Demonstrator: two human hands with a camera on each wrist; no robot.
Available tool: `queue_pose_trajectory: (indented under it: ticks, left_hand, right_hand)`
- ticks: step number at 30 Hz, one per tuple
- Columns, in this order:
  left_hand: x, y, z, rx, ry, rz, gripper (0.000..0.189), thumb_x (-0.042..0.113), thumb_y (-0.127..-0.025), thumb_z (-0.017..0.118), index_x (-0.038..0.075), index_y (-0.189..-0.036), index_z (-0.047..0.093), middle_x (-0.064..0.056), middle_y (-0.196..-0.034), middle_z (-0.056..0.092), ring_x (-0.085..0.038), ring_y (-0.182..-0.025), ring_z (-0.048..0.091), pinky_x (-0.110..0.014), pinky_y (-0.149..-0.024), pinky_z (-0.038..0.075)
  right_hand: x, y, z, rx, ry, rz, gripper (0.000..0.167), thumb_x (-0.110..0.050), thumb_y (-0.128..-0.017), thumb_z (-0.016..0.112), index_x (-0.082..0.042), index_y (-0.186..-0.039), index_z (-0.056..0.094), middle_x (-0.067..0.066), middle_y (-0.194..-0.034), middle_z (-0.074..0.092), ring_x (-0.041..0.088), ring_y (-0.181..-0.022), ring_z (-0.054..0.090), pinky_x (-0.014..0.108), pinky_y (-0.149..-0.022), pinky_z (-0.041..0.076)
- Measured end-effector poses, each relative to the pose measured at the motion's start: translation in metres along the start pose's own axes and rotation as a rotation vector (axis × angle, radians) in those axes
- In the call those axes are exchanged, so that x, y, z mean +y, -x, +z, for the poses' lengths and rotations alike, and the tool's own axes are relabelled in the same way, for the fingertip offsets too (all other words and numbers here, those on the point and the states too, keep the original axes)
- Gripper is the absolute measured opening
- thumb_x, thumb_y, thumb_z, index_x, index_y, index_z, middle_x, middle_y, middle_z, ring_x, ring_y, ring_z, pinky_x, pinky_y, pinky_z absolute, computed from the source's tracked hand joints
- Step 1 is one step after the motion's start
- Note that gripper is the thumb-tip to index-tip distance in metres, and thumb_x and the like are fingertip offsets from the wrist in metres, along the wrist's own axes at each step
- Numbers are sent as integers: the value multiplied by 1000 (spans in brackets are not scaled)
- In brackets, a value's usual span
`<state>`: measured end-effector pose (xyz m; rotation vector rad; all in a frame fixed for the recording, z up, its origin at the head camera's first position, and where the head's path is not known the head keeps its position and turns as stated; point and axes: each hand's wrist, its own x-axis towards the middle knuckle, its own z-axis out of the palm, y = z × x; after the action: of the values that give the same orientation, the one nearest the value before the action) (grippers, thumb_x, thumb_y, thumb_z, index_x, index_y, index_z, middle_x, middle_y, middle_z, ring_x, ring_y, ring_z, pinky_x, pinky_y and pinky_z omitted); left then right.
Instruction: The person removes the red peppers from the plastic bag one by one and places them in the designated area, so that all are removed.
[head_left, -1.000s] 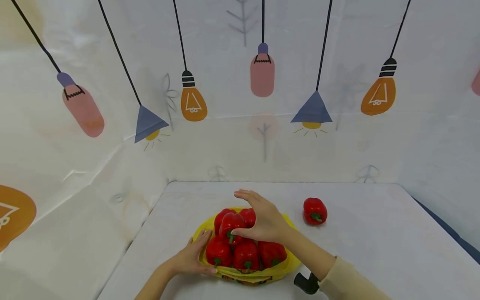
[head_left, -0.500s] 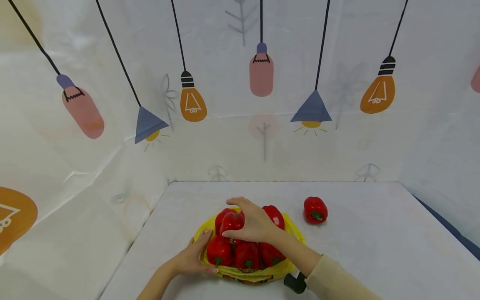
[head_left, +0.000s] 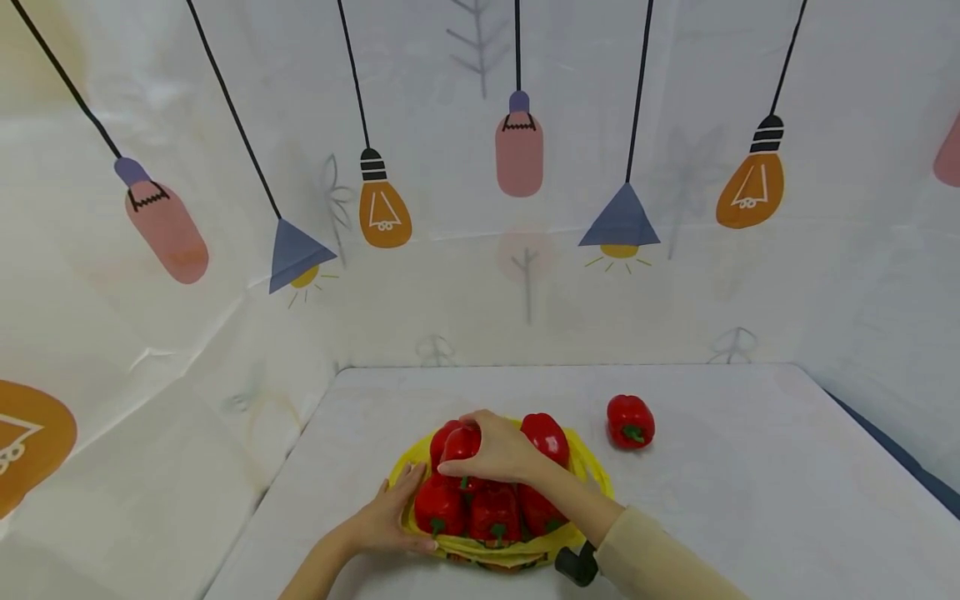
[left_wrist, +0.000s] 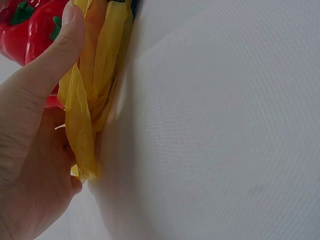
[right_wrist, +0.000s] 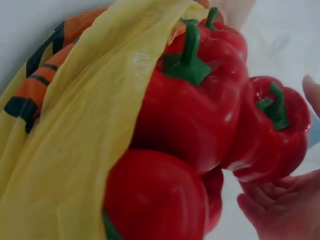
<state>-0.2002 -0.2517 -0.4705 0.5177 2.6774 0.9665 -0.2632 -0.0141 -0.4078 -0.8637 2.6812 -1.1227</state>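
A yellow plastic bag (head_left: 592,467) with an orange and black print lies spread on the table, several glossy red bell peppers heaped in it. My left hand (head_left: 390,512) holds the bag's left side, thumb at the front rim and fingers round the edge. The left wrist view shows that thumb over the crumpled plastic (left_wrist: 80,135). My right hand (head_left: 498,450) is round the bell pepper (head_left: 460,446) on top of the heap, thumb in front and fingers behind. In the right wrist view this pepper (right_wrist: 280,150) sits between thumb and fingers, its green stem outward. The hand hides peppers behind it.
One more red bell pepper (head_left: 630,422) lies on the white table (head_left: 720,467), behind and right of the bag. A black wrist camera (head_left: 577,565) sits under the right wrist, near the bag's front right. A printed curtain (head_left: 465,292) rises along the table's back edge.
My right hand has moved left and slightly down and closed its fingers round the top bell pepper. A pepper at the back right has come into sight. The left hand stays at the bag.
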Motion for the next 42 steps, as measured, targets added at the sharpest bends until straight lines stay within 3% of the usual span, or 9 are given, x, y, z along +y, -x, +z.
queue_pose_trajectory:
  ticks: [12, 24, 28, 35, 42]
  left_hand:
    - [-1, 0, 1, 6, 0, 10, 111, 47, -75, 79, -3, -151, 18, -23, -157, 17, -44, -144, 5, -70, -107, 1]
    - [-6, 5, 1, 31, -14, 23, 109, 47, -74, 80, -4, -150, 21, -27, -154, 20, -48, -142, 7, -71, -106, 2]
    - [-5, 1, 1, 25, -13, 31, 110, 49, -74, 79, -3, -151, 20, -25, -155, 20, -46, -143, 7, -70, -107, 2]
    - [-4, -4, 0, 6, -3, 19, 110, 48, -75, 79, -3, -151, 18, -27, -155, 17, -46, -143, 6, -71, -106, 2]
    - [-9, -1, 1, 20, 6, 14, 112, 47, -72, 81, -5, -150, 19, -28, -154, 18, -46, -142, 6, -71, -105, 1]
  right_hand:
    - [6, -3, 4, -56, -57, 53, 80, -59, -73, 73, -14, -135, 50, 4, -121, 59, 21, -104, 56, 48, -82, 54]
    - [6, 0, 10, 62, -76, 15, 75, -54, -72, 77, -14, -130, 53, 3, -123, 59, 21, -104, 57, 44, -79, 55]
    - [6, 5, 0, 145, -62, -45, 75, -52, -71, 79, -14, -131, 54, 1, -123, 58, 20, -104, 58, 42, -79, 56]
    - [7, 15, -15, 309, 49, -262, 72, -46, -69, 83, -15, -127, 54, -4, -115, 58, 12, -97, 60, 29, -75, 55]
    - [11, 28, -29, 360, 40, -347, 73, -40, -68, 86, -13, -127, 52, -4, -117, 57, 11, -98, 59, 28, -74, 56]
